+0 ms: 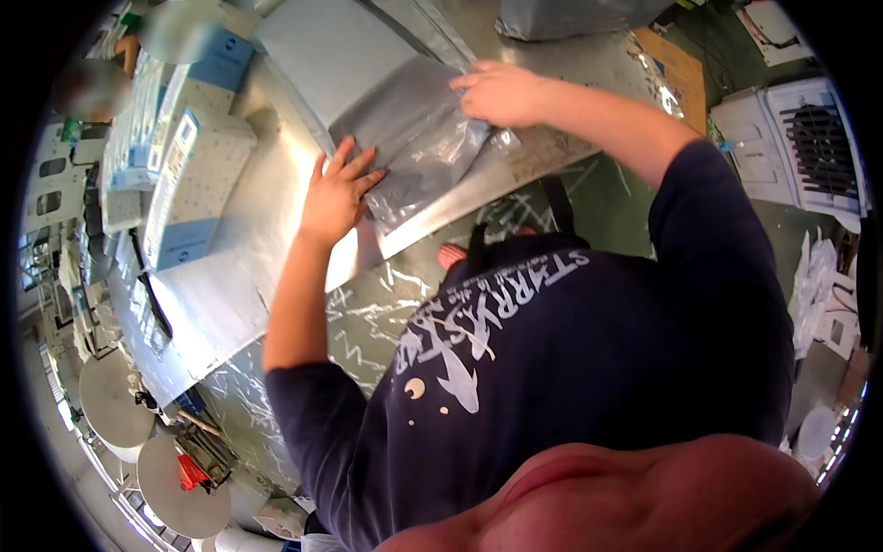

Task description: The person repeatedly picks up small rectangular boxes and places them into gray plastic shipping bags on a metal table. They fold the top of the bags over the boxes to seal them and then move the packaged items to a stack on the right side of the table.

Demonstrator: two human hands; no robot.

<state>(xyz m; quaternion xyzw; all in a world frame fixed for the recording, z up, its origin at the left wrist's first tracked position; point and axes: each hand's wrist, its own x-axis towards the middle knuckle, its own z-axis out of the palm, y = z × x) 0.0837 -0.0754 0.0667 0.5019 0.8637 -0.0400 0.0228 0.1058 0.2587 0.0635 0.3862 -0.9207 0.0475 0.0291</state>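
Note:
A grey plastic mailing bag (409, 129) lies on the metal table. Its far part is filled out into a flat, box-like shape, while the near end lies loose and wrinkled. What is inside is hidden. My left hand (340, 198) rests on the bag's left near edge with its fingers spread. At the bag's right edge, my right hand (504, 95) touches the film with its fingers stretched toward the left. The undersides of both hands are out of sight.
White and blue cartons (198, 175) stand at the table's left. Another grey wrapped package (579, 17) sits at the far right. The bright metal table (244, 299) ends close to my body. Round stools (179, 483) are at lower left; white scraps litter the green floor (368, 313).

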